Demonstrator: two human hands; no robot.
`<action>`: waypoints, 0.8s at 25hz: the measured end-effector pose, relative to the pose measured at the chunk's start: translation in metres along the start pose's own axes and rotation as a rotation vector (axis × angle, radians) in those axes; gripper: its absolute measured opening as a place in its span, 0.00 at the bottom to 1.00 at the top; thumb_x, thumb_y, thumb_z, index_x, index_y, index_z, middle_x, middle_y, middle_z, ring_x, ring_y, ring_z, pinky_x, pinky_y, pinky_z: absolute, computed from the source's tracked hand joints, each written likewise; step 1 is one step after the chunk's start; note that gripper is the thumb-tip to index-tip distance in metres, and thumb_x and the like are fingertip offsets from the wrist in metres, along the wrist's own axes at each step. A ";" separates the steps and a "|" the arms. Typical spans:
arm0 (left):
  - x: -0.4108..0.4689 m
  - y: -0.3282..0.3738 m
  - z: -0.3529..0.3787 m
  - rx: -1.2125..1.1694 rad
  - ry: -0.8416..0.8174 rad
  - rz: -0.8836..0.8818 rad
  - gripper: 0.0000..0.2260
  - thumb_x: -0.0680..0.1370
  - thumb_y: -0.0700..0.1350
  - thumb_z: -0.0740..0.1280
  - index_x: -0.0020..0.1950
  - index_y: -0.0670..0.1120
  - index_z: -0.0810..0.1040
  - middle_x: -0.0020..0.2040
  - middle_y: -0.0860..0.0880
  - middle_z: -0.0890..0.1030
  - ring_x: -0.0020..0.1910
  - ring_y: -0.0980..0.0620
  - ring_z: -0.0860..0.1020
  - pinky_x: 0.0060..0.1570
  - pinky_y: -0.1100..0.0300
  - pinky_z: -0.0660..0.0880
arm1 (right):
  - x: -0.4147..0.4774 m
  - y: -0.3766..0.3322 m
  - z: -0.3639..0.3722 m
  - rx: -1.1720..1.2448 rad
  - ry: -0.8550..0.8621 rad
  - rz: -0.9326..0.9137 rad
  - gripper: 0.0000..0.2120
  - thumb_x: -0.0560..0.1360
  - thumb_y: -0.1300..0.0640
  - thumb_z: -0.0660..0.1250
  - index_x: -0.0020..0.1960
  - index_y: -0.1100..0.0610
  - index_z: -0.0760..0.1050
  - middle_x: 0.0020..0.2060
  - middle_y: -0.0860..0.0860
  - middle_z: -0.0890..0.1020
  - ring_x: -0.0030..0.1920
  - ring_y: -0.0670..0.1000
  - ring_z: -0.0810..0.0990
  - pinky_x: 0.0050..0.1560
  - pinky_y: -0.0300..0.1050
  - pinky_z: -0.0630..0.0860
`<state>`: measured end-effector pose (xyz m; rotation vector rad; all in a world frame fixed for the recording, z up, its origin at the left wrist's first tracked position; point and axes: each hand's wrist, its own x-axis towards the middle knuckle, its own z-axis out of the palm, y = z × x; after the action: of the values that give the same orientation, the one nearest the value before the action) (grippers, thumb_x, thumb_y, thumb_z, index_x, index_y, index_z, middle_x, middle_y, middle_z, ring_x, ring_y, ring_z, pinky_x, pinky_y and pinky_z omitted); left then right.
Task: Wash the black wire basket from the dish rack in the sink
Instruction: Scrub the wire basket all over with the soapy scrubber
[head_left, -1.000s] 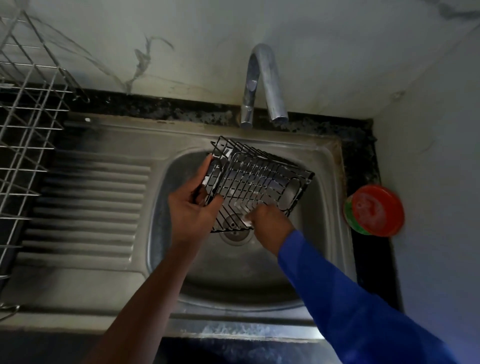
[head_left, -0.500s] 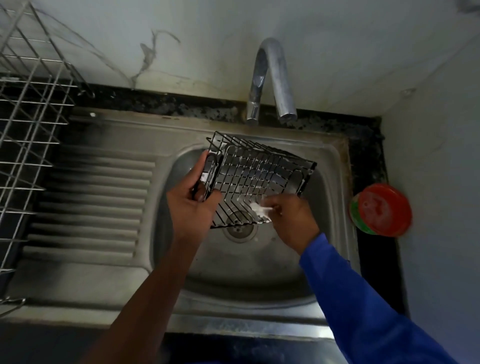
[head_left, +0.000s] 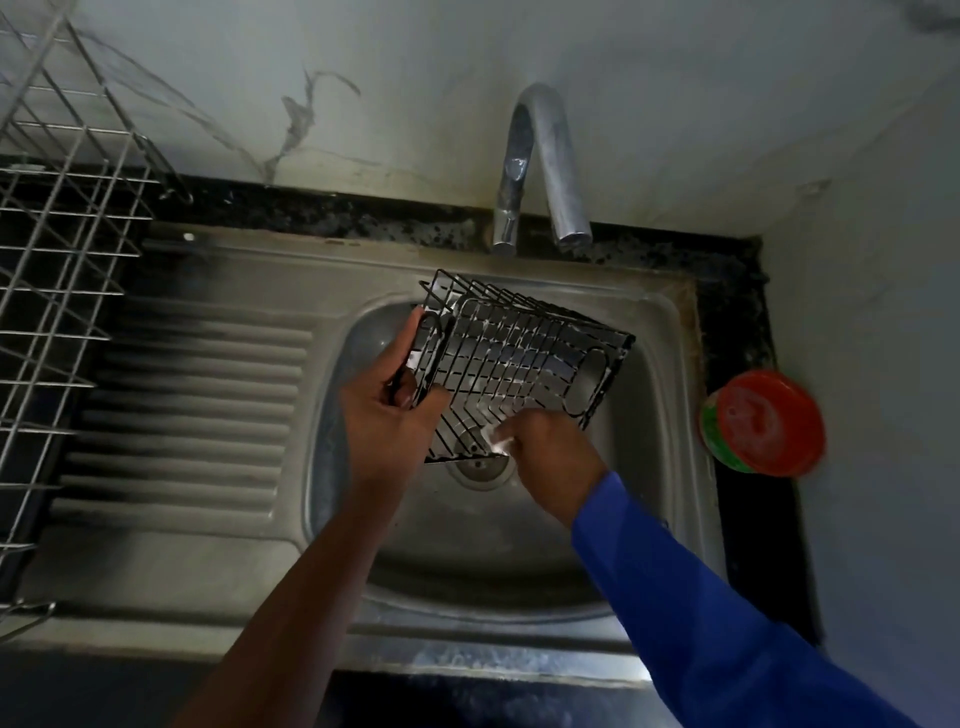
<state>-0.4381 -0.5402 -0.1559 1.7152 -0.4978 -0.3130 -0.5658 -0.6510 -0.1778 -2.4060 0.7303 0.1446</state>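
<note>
A tilted basket (head_left: 524, 353) fills the sink's (head_left: 660, 467) far half, under the faucet (head_left: 563, 182). The drainboard (head_left: 197, 415) at left offers open passage, bounded by a wire rack (head_left: 67, 208). A tub (head_left: 763, 421) blocks the right counter (head_left: 758, 535).

Hands: I count two, the left hand (head_left: 387, 410) and the right hand (head_left: 550, 457).
Black wire basket (head_left: 519, 358): one, in my left hand's grip.
White sudsy wad (head_left: 498, 441): one, pinched in my right hand.
Sink (head_left: 208, 364): one.
Tap (head_left: 545, 166): one, at the sink's back edge.
Dish rack (head_left: 57, 234): one, at the bench's left edge.
Red round tub (head_left: 763, 423): one, at the bench's right edge.
</note>
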 end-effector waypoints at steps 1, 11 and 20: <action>0.000 -0.001 -0.001 0.010 -0.001 -0.005 0.31 0.70 0.27 0.69 0.73 0.44 0.74 0.29 0.39 0.68 0.27 0.56 0.61 0.26 0.66 0.62 | -0.006 -0.002 0.001 -0.006 -0.010 -0.011 0.12 0.77 0.65 0.65 0.59 0.58 0.78 0.55 0.56 0.81 0.53 0.52 0.81 0.54 0.41 0.76; -0.003 -0.012 0.002 -0.041 -0.017 -0.031 0.30 0.71 0.30 0.69 0.73 0.46 0.74 0.29 0.41 0.69 0.27 0.57 0.62 0.27 0.66 0.64 | 0.010 0.003 0.003 -0.003 -0.231 0.072 0.11 0.79 0.63 0.61 0.58 0.59 0.78 0.57 0.55 0.81 0.54 0.52 0.80 0.56 0.45 0.76; -0.003 -0.002 0.006 -0.062 -0.044 0.016 0.31 0.69 0.32 0.69 0.73 0.45 0.74 0.30 0.46 0.65 0.28 0.56 0.61 0.28 0.68 0.64 | 0.042 0.014 -0.017 0.221 0.024 0.281 0.12 0.79 0.66 0.58 0.53 0.63 0.81 0.47 0.57 0.82 0.39 0.49 0.78 0.36 0.33 0.72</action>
<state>-0.4430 -0.5440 -0.1590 1.6463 -0.5288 -0.3522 -0.5391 -0.6893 -0.1828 -2.0916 1.0381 0.1406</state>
